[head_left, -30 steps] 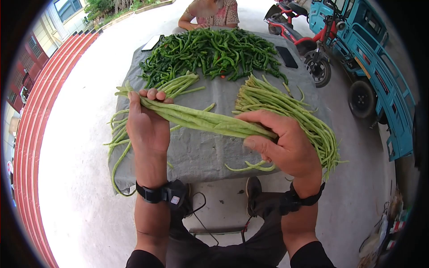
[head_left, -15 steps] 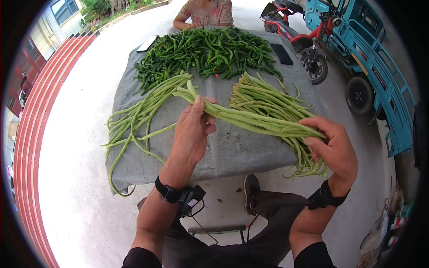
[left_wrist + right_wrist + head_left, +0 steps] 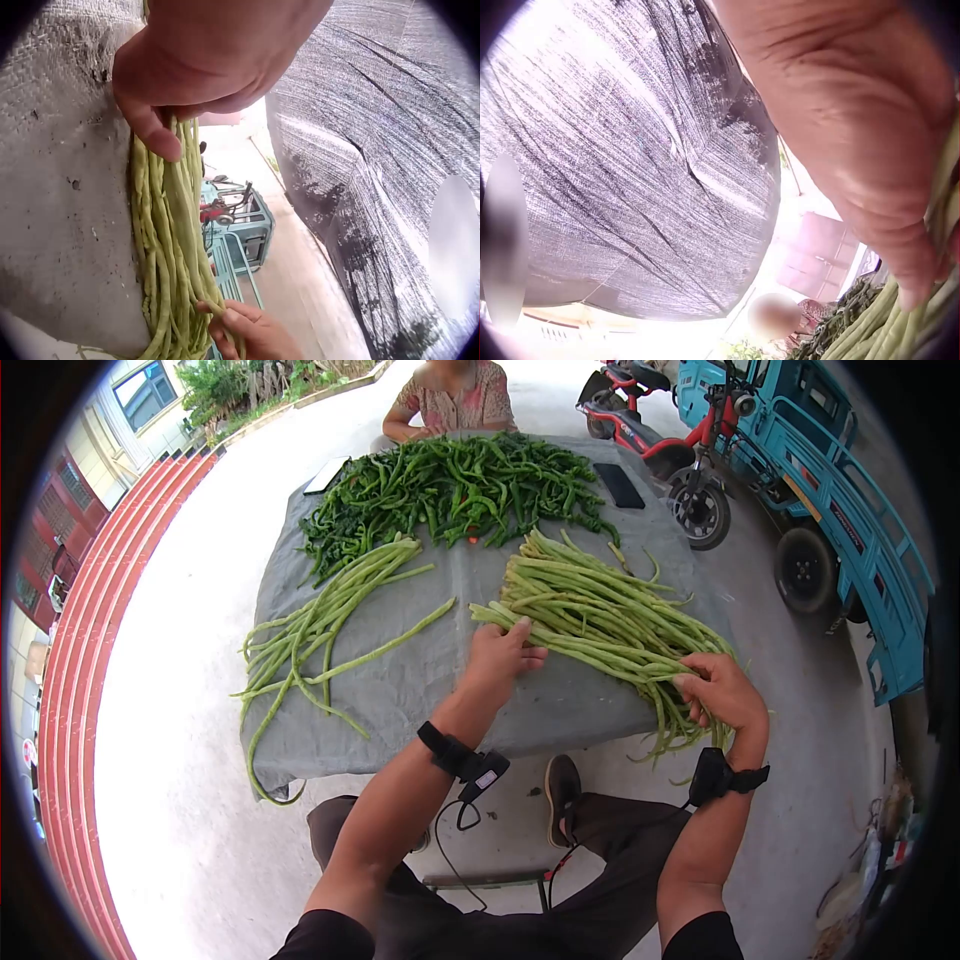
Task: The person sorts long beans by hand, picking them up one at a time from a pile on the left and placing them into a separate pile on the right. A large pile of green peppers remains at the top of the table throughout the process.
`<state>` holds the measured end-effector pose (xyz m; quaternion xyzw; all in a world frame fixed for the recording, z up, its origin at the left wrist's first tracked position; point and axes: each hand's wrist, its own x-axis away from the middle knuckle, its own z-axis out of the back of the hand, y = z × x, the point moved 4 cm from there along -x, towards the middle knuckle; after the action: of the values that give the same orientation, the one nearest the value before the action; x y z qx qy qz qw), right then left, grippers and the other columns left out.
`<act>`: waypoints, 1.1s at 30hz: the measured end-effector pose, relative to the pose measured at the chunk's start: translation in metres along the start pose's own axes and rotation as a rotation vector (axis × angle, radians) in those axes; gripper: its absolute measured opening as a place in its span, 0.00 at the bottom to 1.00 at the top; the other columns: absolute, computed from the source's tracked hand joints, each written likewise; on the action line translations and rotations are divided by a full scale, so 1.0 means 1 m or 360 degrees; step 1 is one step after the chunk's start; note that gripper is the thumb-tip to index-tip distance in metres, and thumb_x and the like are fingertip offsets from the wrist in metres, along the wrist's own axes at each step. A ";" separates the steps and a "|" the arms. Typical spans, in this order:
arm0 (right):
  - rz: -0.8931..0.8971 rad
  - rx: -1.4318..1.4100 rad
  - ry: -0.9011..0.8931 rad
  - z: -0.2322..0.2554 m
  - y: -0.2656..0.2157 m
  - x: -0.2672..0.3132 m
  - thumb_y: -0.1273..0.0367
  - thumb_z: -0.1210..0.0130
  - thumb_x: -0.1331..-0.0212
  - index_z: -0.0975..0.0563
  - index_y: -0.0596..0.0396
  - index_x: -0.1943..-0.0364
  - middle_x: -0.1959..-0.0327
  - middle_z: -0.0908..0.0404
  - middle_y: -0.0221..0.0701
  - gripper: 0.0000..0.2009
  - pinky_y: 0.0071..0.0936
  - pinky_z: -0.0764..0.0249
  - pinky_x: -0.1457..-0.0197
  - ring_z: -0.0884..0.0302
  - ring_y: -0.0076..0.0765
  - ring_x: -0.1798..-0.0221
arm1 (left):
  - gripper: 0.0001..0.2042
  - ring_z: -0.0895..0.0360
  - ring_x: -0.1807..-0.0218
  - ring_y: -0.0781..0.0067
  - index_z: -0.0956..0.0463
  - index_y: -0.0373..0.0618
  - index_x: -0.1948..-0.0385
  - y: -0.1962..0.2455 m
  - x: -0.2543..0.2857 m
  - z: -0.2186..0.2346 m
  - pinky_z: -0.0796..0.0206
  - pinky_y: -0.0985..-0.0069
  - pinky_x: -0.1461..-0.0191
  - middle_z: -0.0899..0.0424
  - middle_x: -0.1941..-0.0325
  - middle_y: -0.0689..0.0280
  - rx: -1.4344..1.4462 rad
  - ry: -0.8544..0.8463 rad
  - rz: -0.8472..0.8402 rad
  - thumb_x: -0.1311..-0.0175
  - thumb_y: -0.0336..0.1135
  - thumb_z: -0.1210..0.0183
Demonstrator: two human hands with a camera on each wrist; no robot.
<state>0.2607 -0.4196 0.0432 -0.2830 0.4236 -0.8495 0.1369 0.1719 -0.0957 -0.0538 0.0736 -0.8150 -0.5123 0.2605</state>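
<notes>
Only head: peppers (image 3: 470, 485) | wrists: both hands grip beans (image 3: 169, 247)

Low table (image 3: 420, 690) stood draped in grey cloth (image 3: 560, 705). On it lay green peppers (image 3: 460, 480) at the far end, loose long beans (image 3: 320, 615) left, a bean pile (image 3: 600, 615) right, two phones (image 3: 618, 485).

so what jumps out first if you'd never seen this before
The long beans: a thick bundle lies on the right of the grey cloth, the left hand gripping one end and the right hand the other at the table edge. Behind them a heap of green peppers fills the far side.
</notes>
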 end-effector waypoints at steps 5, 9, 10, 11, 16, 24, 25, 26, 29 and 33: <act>-0.0014 0.0114 0.0027 0.000 0.015 -0.007 0.67 0.35 0.32 0.19 0.65 0.52 0.73 0.19 0.31 0.14 0.27 0.24 0.78 0.20 0.24 0.79 | 0.17 0.12 0.66 0.64 0.24 0.28 0.47 -0.007 -0.022 -0.009 0.17 0.69 0.67 0.14 0.56 0.53 -0.0229 0.0062 0.0014 0.20 0.38 0.41; 0.0087 0.0171 0.0170 0.005 0.023 -0.010 0.68 0.32 0.37 0.20 0.63 0.54 0.73 0.19 0.32 0.14 0.29 0.24 0.77 0.20 0.27 0.78 | 0.19 0.12 0.69 0.63 0.24 0.28 0.45 -0.006 -0.026 -0.010 0.16 0.68 0.68 0.13 0.58 0.51 -0.0473 0.0079 0.0139 0.22 0.39 0.39; 0.0104 0.0167 0.0211 0.005 0.022 -0.009 0.69 0.31 0.39 0.20 0.62 0.53 0.73 0.19 0.32 0.15 0.30 0.24 0.77 0.20 0.27 0.78 | 0.19 0.12 0.69 0.63 0.24 0.28 0.45 -0.005 -0.028 -0.009 0.16 0.68 0.68 0.13 0.59 0.51 -0.0487 0.0075 0.0159 0.23 0.39 0.38; 0.0108 0.0164 0.0253 0.005 0.022 -0.007 0.70 0.30 0.41 0.21 0.62 0.53 0.73 0.20 0.32 0.16 0.30 0.25 0.76 0.20 0.28 0.78 | 0.19 0.13 0.69 0.63 0.24 0.29 0.45 -0.005 -0.030 -0.008 0.16 0.68 0.68 0.13 0.59 0.51 -0.0501 0.0066 0.0189 0.23 0.39 0.38; 0.0235 0.0091 0.0223 0.014 0.037 -0.005 0.75 0.26 0.50 0.22 0.61 0.53 0.72 0.21 0.31 0.20 0.31 0.26 0.75 0.23 0.29 0.76 | 0.17 0.12 0.70 0.62 0.23 0.28 0.47 0.000 -0.030 -0.012 0.16 0.69 0.70 0.12 0.63 0.52 -0.0627 0.0124 0.0147 0.25 0.35 0.37; 0.0378 0.0342 0.0390 0.027 0.025 0.003 0.70 0.26 0.52 0.17 0.53 0.55 0.65 0.16 0.36 0.18 0.41 0.22 0.54 0.17 0.42 0.60 | 0.14 0.12 0.71 0.60 0.23 0.27 0.49 -0.001 -0.042 -0.018 0.15 0.69 0.70 0.11 0.65 0.51 -0.0516 0.0215 0.0131 0.25 0.31 0.38; 0.0370 0.0350 0.0413 0.027 0.024 0.005 0.71 0.26 0.52 0.17 0.53 0.55 0.64 0.16 0.36 0.18 0.42 0.22 0.53 0.17 0.42 0.60 | 0.14 0.12 0.71 0.60 0.23 0.27 0.49 -0.001 -0.043 -0.018 0.15 0.69 0.70 0.11 0.65 0.50 -0.0492 0.0213 0.0129 0.25 0.31 0.38; 0.0419 0.0384 0.0479 0.027 0.023 0.005 0.71 0.25 0.52 0.16 0.52 0.55 0.63 0.16 0.36 0.18 0.43 0.21 0.52 0.17 0.43 0.58 | 0.14 0.12 0.71 0.60 0.23 0.27 0.49 -0.001 -0.044 -0.018 0.15 0.69 0.70 0.12 0.65 0.50 -0.0469 0.0211 0.0124 0.25 0.31 0.38; 0.0463 0.0544 0.0662 0.025 0.026 0.006 0.73 0.25 0.53 0.16 0.50 0.55 0.60 0.17 0.36 0.18 0.44 0.20 0.49 0.16 0.46 0.55 | 0.14 0.12 0.70 0.59 0.24 0.27 0.48 -0.003 -0.048 -0.019 0.15 0.68 0.70 0.12 0.64 0.49 -0.0461 0.0152 0.0094 0.25 0.31 0.38; 0.0396 0.0804 0.0800 0.018 0.036 0.003 0.74 0.25 0.53 0.16 0.50 0.56 0.61 0.19 0.36 0.18 0.44 0.21 0.48 0.17 0.48 0.54 | 0.14 0.12 0.69 0.60 0.24 0.29 0.48 -0.002 -0.047 -0.019 0.15 0.69 0.68 0.12 0.63 0.51 -0.0445 0.0114 0.0107 0.25 0.32 0.38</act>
<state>0.2691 -0.4538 0.0243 0.0307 0.2523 -0.9470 0.1964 0.2217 -0.0934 -0.0656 0.0274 -0.7280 -0.6088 0.3142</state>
